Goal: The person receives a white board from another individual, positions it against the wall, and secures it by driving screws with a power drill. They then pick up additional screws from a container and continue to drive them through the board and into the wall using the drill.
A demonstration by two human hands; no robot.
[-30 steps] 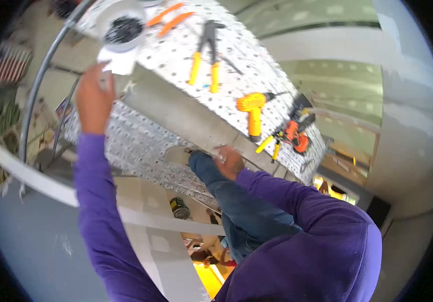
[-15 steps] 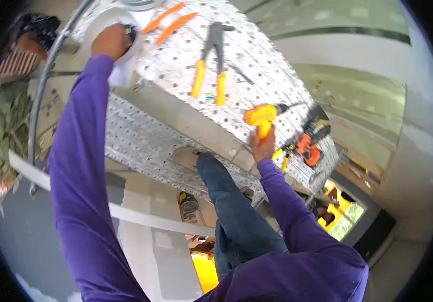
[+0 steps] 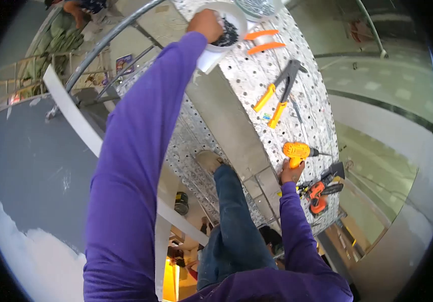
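My left hand [image 3: 205, 25] is at the left side of a white bucket [image 3: 211, 61] holding dark screws [image 3: 230, 34]. Its fingers are curled inside the rim, and what they grip is hidden. Around the handle of a yellow cordless drill [image 3: 297, 149], my right hand [image 3: 292, 172] is closed. The drill lies on its side over the perforated plank [image 3: 256, 70], its bit pointing right. Between the hands lies a pair of black-jawed pliers [image 3: 292, 72] with yellow handles. Orange-handled snips or pliers [image 3: 267, 48] rest beside the bucket.
A clear tub of silvery screws [image 3: 257, 5] stands by the bucket. An orange-and-black power tool [image 3: 318, 193] lies beyond my right hand. A metal rail [image 3: 108, 38] curves along the left. My shoe [image 3: 209, 161] stands on a lower perforated plank. Another person [image 3: 86, 7] is at upper left.
The view has swung, so bench and tools appear farther right. My left hand has shifted from over the bucket's middle to its left side, uncovering the dark screws. The right hand keeps the drill.
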